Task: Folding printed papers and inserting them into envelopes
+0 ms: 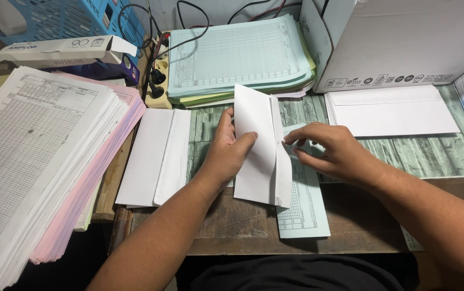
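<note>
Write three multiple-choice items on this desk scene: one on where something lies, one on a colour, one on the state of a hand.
1. Where does the open white envelope lie?
A. left of the left hand
B. on the cardboard box
C. under the pink stack

2. What colour is the folded form under the right hand?
A. pink
B. yellow
C. pale blue-green

3. What is the left hand doing?
A. resting flat on the table
B. gripping a white envelope
C. holding a pen

Answers:
1 A, it lies flat on the table just left of the left hand.
2 C, the gridded sheet is pale blue-green.
3 B, thumb and fingers clasp the held envelope, while the right hand pinches at its edge.
</note>
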